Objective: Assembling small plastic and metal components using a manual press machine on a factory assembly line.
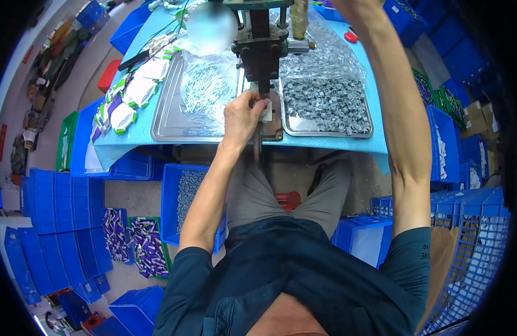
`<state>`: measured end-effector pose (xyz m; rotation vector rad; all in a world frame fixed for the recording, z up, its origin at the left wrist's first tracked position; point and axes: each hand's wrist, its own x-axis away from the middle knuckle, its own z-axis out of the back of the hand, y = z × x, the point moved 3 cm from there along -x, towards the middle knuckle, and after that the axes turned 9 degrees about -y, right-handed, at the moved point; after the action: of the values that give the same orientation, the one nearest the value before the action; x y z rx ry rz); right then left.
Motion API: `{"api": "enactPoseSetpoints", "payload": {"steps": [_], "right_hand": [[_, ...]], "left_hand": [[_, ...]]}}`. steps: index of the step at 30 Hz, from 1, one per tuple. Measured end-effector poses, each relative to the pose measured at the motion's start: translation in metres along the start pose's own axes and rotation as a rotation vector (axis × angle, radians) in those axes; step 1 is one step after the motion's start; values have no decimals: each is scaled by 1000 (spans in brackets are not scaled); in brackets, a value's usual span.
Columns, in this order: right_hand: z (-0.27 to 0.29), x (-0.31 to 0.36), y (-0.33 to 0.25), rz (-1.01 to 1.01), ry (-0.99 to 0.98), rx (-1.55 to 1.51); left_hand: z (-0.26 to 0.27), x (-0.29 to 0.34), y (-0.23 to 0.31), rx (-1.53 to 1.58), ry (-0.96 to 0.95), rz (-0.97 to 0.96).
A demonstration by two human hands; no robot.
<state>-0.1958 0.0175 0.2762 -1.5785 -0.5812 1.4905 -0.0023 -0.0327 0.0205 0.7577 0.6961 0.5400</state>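
Observation:
My left hand (242,119) is at the base of a dark green bench press (260,56), right under its ram. Thumb and fingers are pinched together there; whatever they hold is too small and covered to name. A small pale block (267,112) lies on the press base beside the fingertips. My right arm reaches up and forward past the press, and the right hand (356,7) is cut off by the top edge, its fingers out of sight. Left of the press, a metal tray (160,126) carries a bag of thin pale pins (205,87). On the right, another tray (328,133) holds many small grey fittings (325,103).
Green, white and purple packaged pieces (124,109) lie along the table's left side. A clear plastic bag (331,53) lies behind the grey fittings. Below the table edge, a blue bin (170,224) of small grey parts stands by my left leg. Blue crates (62,201) stack further left.

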Motion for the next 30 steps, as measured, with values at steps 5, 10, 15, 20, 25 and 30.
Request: {"api": "enactPoseSetpoints", "payload": {"steps": [5,10,15,20,25,30], "right_hand": [[-21,132,-23,731,-101,570],[37,69,14,442,-53,996],[34,39,74,270,202,808],[-8,215,170,-36,-393,1002],[-29,227,186,135,-395,1195],[-23,214,177,-141,-261,831]], "left_hand": [[-15,-8,17,78,-75,-25],[-6,-5,9,35,-57,30],[22,3,-14,213,-126,159],[98,39,-19,-584,-457,263],[65,31,-50,-560,-344,195],[51,31,-70,-539,-273,230]]}}
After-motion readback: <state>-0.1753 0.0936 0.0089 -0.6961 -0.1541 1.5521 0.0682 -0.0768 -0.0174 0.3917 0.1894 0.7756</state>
